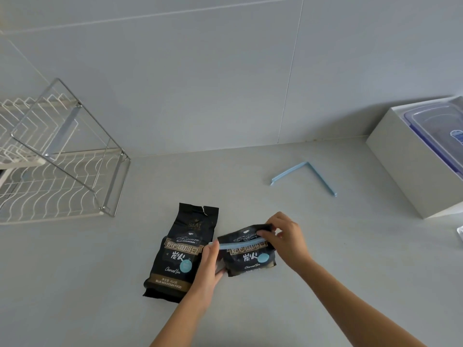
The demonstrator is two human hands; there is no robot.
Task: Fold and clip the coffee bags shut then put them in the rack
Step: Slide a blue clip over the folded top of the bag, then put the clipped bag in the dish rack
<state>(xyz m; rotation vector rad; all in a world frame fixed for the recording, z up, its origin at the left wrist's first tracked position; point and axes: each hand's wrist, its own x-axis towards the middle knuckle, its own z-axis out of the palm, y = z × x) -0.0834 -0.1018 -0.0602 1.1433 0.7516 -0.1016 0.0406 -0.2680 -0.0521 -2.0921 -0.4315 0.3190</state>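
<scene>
Nearest, the left hand (210, 265) was closed round the left edge of the folded coffee bag (248, 254), thumb end pinching the blue clip (239, 242) at its left tip, likely to brace it; the right hand (284, 237) had fingers pinched on the clip's right end and the folded-down top, probably pressing it to snap closed; the bag sat on the counter (325, 271), top folded so the clip could span the fold; just left, touching or nearly so, the second coffee bag (176, 251) lay flat, top torn and unfolded, not yet clipped; farther right, a spare blue clip (304, 175) lay open in a V, presumably ready for it; far right, a white box (411, 169) held a clear lidded container (436, 126), contents unclear; far left, the wire rack (62, 161) held no bags.
</scene>
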